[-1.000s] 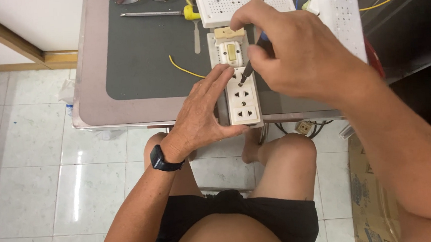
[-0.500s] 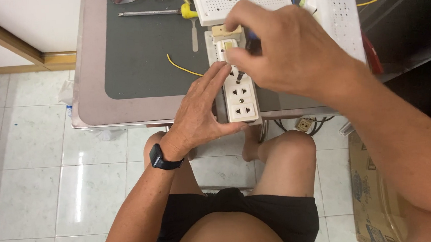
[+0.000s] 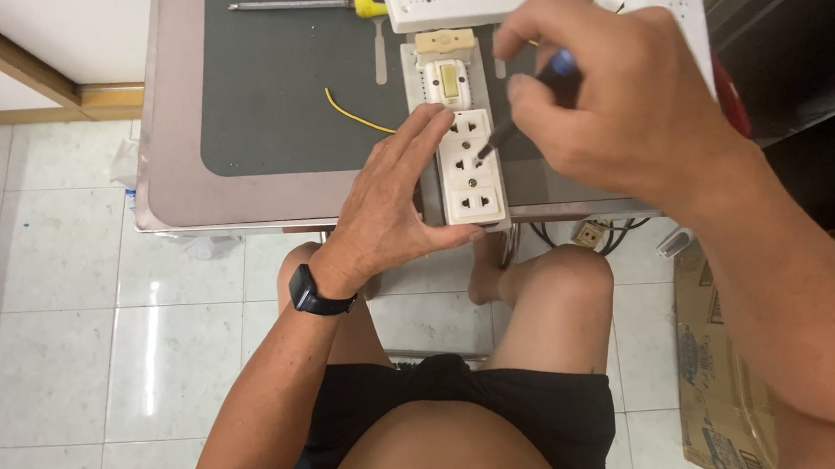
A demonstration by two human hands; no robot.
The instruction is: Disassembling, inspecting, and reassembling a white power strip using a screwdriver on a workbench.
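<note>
A cream power strip (image 3: 463,135) lies at the front edge of the worktop (image 3: 265,109), its near end just over the rim. It is steadied along its left side by the left hand (image 3: 398,197), laid flat with fingers extended and gripping nothing. A screwdriver (image 3: 526,107) is clenched in the right hand (image 3: 611,87), its tip touching the strip's face between the sockets; a yellow wire (image 3: 357,115) lies just left of the strip.
</note>
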